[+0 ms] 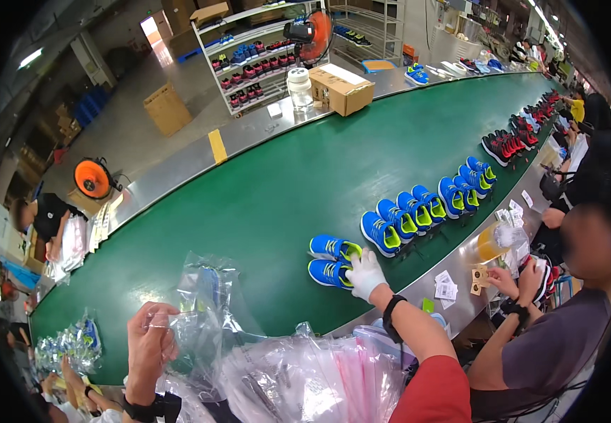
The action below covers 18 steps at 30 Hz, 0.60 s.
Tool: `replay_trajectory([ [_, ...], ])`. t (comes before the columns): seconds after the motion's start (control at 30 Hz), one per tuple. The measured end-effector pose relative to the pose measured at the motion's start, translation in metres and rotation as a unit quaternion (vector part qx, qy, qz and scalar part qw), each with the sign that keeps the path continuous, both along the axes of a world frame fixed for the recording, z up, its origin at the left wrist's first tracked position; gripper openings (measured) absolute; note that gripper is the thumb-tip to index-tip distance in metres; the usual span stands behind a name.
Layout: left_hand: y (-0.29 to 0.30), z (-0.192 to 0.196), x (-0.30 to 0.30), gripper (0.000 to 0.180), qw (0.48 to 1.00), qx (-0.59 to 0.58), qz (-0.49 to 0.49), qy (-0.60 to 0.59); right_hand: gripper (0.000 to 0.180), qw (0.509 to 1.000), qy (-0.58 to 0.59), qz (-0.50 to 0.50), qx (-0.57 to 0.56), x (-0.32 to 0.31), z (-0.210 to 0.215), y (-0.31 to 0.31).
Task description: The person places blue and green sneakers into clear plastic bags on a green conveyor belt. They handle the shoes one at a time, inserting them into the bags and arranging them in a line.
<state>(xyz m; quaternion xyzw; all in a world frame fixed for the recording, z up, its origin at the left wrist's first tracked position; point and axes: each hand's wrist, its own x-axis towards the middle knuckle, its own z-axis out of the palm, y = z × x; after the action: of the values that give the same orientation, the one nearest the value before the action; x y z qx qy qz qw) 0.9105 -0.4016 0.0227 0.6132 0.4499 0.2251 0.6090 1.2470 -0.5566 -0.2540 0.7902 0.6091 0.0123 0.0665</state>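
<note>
My right hand (365, 273), in a white glove, rests on the heels of a pair of blue sneakers with yellow-green lining (329, 259) lying on the green conveyor belt (263, 204). It grips the nearer shoe's heel. My left hand (149, 337) is raised at the near edge of the belt, pinching the rim of a clear plastic bag (203, 310). The bag hangs open and crumpled; a bluish shape shows through it. A black band sits on each wrist.
A heap of clear plastic bags (305, 381) lies below my hands. More blue sneaker pairs (425, 204) and red-black pairs (510, 144) line the belt's right edge. A seated person (552, 338) handles paper tags at right. A cardboard box (342, 88) and a jar (299, 86) stand across the belt.
</note>
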Motion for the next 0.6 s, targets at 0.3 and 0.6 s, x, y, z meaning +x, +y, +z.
replay_trajectory([
  [0.3, 0.012, -0.001, 0.025, 0.019, 0.999, -0.009, -0.001, -0.039, 0.047, 0.955, 0.229, -0.17, 0.078, -0.004, 0.084, -0.022],
  [0.6, 0.008, -0.022, 0.042, 0.021, 0.988, -0.032, -0.106, -0.107, 0.035, 0.506, 0.814, 0.034, 0.283, -0.12, 0.241, -0.078],
])
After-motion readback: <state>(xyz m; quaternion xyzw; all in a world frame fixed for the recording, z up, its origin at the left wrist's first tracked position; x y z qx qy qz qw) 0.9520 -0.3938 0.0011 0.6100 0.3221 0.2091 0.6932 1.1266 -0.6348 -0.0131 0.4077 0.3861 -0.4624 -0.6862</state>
